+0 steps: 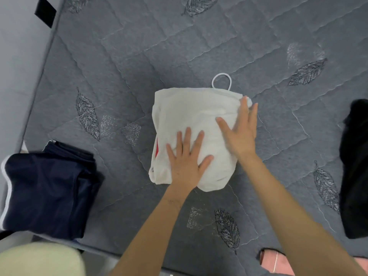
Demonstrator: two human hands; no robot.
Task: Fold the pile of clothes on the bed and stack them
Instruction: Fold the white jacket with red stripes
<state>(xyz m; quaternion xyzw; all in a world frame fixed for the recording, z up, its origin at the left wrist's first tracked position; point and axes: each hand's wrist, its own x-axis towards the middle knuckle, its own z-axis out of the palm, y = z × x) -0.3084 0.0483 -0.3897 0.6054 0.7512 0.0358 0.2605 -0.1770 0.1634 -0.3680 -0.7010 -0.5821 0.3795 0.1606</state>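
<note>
On the bed [139,56], near left corner: navy garment [47,188] with white trim, already folded, lying at the mattress edge. Judged to be the start of the stack.

Centre: white garment [191,114], folded into a compact rectangle, a red patch showing at its left edge. It lies well apart from the navy piece.

Left hand [186,158] lies flat on the near part of the white garment, fingers [188,136] straight and spread, palm down. It grips nothing.

Right hand [242,134] lies flat on the garment's right side, fingers apart and straight, tips reaching the far right corner. It presses and does not pinch.

A white elastic loop [221,81] lies at the far edge of the white garment; whether it is attached cannot be told.

Far right: black garment [356,166], loosely heaped, apparently unfolded, partly out of view.

Step in hand (judgement): smoothing the last fold of the white piece.

Next move calls for: slide both hands under the bundle, lift without letting the fold open, carry it left and set it square on the navy piece. Black piece to follow.
</note>
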